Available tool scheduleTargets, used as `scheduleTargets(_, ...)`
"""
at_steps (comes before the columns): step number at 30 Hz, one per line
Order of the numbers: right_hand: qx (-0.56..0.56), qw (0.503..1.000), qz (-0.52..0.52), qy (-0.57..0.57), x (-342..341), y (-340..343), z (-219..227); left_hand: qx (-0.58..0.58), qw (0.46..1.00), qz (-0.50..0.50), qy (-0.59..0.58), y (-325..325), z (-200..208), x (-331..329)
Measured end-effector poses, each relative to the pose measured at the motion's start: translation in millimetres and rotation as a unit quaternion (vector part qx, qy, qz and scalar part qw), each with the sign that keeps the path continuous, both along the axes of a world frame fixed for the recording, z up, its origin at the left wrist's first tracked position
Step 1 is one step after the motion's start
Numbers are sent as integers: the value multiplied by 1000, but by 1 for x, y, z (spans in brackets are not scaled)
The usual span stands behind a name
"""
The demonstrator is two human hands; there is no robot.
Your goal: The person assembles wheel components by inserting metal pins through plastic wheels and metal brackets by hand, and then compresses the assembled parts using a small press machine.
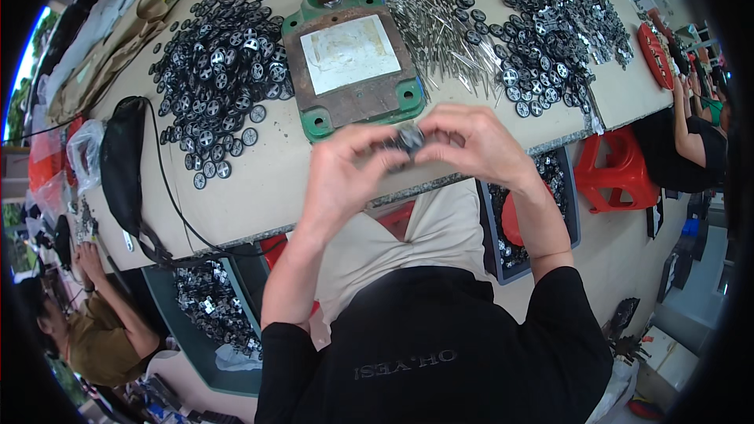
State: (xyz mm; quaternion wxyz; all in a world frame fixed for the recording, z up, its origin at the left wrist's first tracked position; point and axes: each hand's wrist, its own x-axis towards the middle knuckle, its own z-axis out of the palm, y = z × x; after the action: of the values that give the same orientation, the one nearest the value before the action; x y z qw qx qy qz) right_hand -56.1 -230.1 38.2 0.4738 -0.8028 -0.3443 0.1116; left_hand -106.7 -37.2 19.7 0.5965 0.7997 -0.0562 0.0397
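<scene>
Just in front of the green-edged metal press base (297, 82), my two hands meet over the table's near edge. Between their fingertips is a small dark wheel-like part (410, 138), blurred and partly covered by fingers. My left hand (344, 169) pinches its left side, and my right hand (477, 141) closes on its right side. Black toy wheels (224, 71) with silver spokes lie heaped left of the press. Thin metal rods (452, 39) are scattered to its right, beside more black wheels (542, 74) and a pile of small black-and-silver parts (577, 12).
A black bag (123, 161) with a cable lies at the table's left. Below the edge stand a green bin (177, 334) and a blue-grey bin (575, 216), both holding parts. A red stool (616, 173) stands right. Other people sit at far left and far right.
</scene>
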Motion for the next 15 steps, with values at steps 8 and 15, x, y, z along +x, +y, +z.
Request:
scheduleTargets(8, -14, 992, -102, -77, 52, -8, 32, 29, 978, 183, -91, 37, 0, 98)
scheduleTargets(15, 6, 980, -121, -159, 103, -19, 145, 60, 978, 172, -102, 30, -10, 109)
